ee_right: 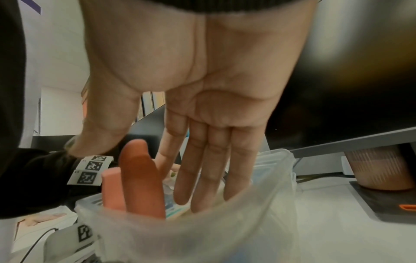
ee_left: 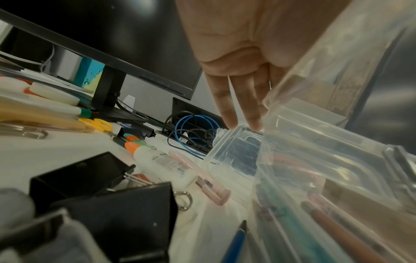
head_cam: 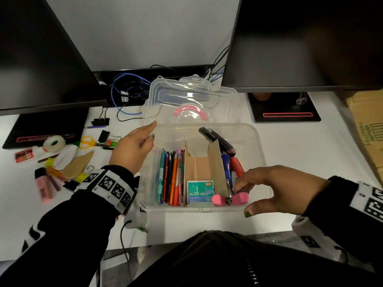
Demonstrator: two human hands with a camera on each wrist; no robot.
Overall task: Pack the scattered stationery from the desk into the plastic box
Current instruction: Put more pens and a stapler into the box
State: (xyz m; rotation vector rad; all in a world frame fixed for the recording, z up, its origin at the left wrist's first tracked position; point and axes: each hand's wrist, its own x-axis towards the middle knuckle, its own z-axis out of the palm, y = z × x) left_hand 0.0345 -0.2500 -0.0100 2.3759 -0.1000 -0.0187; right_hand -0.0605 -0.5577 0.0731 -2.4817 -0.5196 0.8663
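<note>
The clear plastic box [head_cam: 196,210] stands open mid-desk, its lid [head_cam: 190,96] tipped back. Inside lie pens [head_cam: 172,179] on the left, a green staple box [head_cam: 200,194] between cardboard dividers, a black stapler [head_cam: 217,139] and a pink-handled tool [head_cam: 230,199] at the near right. My left hand [head_cam: 153,131] rests with straight fingers [ee_left: 238,106] on the box's far-left corner. My right hand [head_cam: 245,199] reaches over the near-right corner, fingers [ee_right: 202,169] straight inside the box beside the pink tool [ee_right: 139,178], thumb outside the front wall. Neither hand holds anything.
Left of the box lie a tape roll [head_cam: 54,142], yellow scissors [head_cam: 89,142], binder clips [head_cam: 101,121], a pink highlighter [head_cam: 44,188], a white glue bottle [ee_left: 162,160] and other stationery. Two monitors stand behind, with cables [head_cam: 128,90] between them. A cardboard carton [head_cam: 369,125] sits far right.
</note>
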